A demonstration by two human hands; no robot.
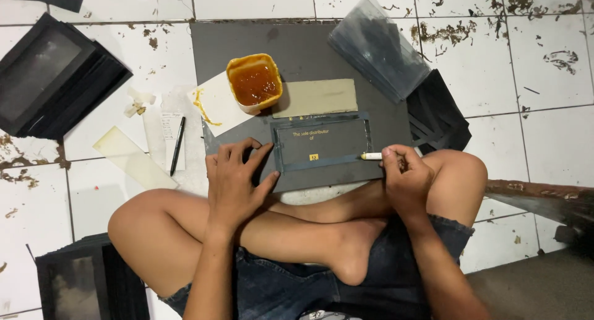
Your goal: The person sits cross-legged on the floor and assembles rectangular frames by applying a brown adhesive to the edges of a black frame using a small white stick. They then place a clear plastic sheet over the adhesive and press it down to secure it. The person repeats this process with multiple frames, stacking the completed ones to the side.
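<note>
At the centre of the frame a grey board [297, 48] lies on the tiled floor, with a dark card [322, 145] bearing a small gold mark on its lower part. To glue well, I judge, press the card flat and run thin, even strokes along its border. The left hand [234, 181], fingers spread, pins the card's left edge. The right hand [405, 174] is closed on a white stick [371, 155] touching the right edge. An orange tub of glue [253, 83] sits above.

White tile floor [544, 128], dirty with brown spots. Lying right on it: big gray board [309, 42] in the middle, stack of black box frames [52, 79] at top left, another black stack [86, 283] at bottom left, black pen [177, 145] on a paper slip, pale strip [133, 159] nearby, black sheets [439, 113] at right.
</note>
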